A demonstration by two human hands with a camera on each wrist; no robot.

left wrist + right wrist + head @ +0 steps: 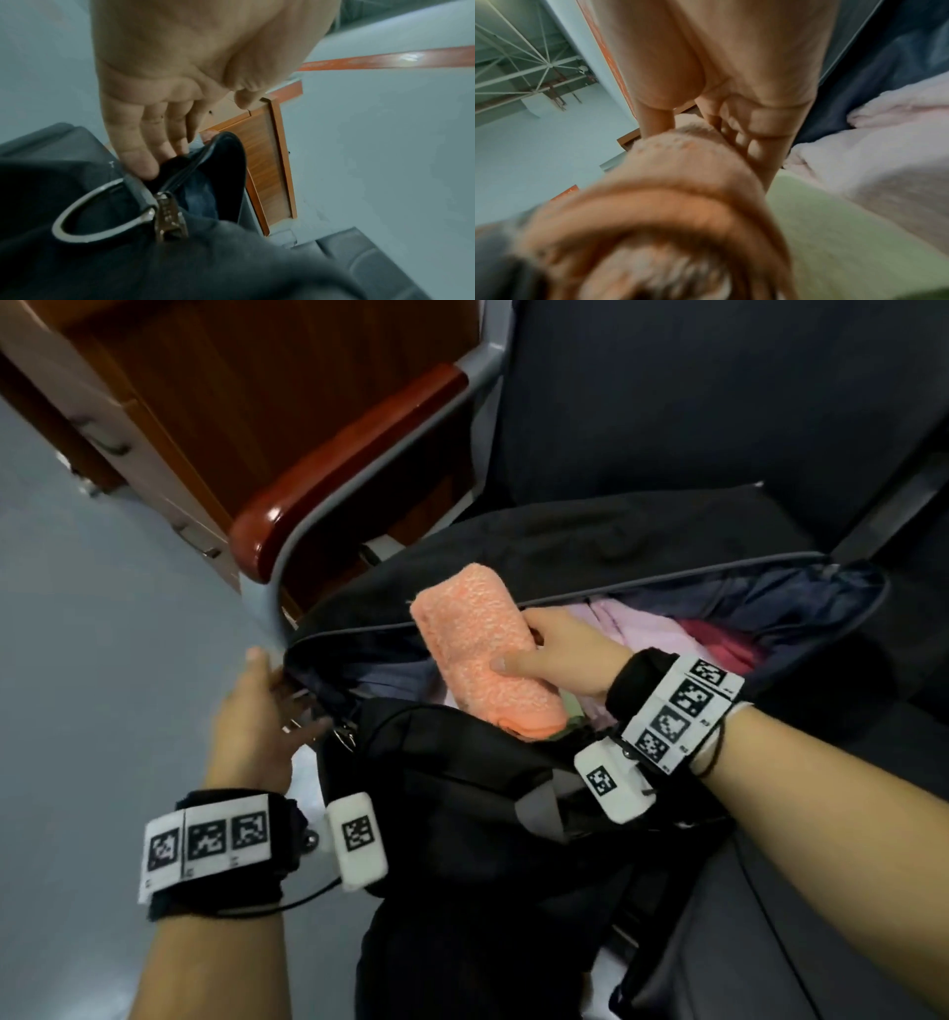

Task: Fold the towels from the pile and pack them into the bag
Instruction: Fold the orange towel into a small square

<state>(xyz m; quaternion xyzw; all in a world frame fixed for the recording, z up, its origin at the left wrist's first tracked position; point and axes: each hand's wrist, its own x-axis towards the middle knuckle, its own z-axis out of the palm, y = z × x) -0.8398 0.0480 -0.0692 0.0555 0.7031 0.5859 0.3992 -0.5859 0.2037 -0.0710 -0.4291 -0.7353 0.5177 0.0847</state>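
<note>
A black bag (462,793) lies unzipped on a dark chair seat. My right hand (518,642) grips a folded orange towel (477,654) just above the bag's opening, thumb on top and fingers behind it. In the right wrist view the orange towel (670,203) fills the foreground under my right hand (706,125). Inside the bag lie a pink towel (642,624), a dark red towel (719,644) and a pale green towel (834,233). My left hand (285,690) rests with straight fingers (144,162) against the bag's left end, by a metal D-ring (77,233).
A red-brown wooden armrest (349,459) on a grey metal frame rises just beyond the bag's left end. A wooden cabinet (205,377) stands behind it. Grey floor (102,608) spreads to the left. The chair's dark backrest (719,403) stands behind the bag.
</note>
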